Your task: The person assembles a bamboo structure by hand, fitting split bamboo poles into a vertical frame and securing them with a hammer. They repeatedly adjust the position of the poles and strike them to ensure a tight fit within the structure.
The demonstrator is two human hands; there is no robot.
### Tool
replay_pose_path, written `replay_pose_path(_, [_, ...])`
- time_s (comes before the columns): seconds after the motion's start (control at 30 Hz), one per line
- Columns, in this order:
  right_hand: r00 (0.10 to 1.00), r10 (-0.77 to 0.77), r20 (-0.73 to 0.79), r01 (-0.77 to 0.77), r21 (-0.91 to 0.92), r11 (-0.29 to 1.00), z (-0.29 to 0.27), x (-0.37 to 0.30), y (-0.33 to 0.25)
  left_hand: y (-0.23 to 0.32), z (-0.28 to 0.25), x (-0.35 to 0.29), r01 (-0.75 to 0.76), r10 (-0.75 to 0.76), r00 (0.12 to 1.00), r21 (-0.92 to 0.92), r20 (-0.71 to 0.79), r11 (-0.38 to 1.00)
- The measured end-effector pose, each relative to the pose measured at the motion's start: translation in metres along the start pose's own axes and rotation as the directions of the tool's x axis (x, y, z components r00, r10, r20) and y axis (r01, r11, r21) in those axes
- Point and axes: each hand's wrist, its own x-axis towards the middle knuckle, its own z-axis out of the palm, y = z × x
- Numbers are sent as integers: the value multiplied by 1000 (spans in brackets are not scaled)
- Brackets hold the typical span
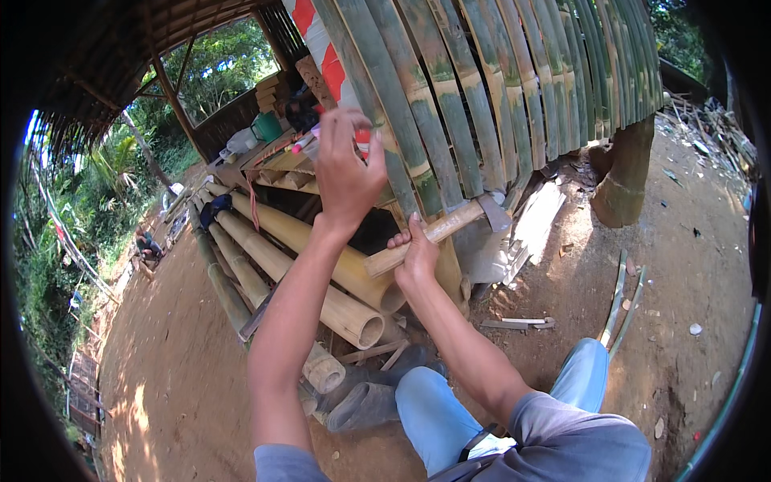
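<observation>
My right hand is closed round the pale wooden handle of a hatchet. The handle slants up to the right, where its dark metal head sits just below the bamboo slats. Raised in front of the slatted bamboo wall, my left hand has bent fingers, with the thumb standing apart from them. Red and white show behind it, and I see nothing gripped in it. The green-brown slats stand side by side with narrow gaps, their lower ends close to the hatchet.
Several thick bamboo poles lie at the left. A dark boot stands by their near ends. Beyond the slats, a thick post rises from the dirt. Two thin bamboo strips lie right of my knee. A person sits far left.
</observation>
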Motion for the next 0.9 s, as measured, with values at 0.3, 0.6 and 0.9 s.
replay_pose_path(0.3, [1000,18,-13,-18,-2,1000,-1,-4,3,-43,16,60,436,-335,900,-527,280,730])
replay_pose_path(0.6, [999,45,-23,-45,-8,999,4,-4,-1,-28,29,59,345,-318,935,-605,155,717])
replay_pose_path(0.9, [998,58,-18,-58,-30,998,3,-6,-5,-33,33,55,303,-292,952,-423,92,854])
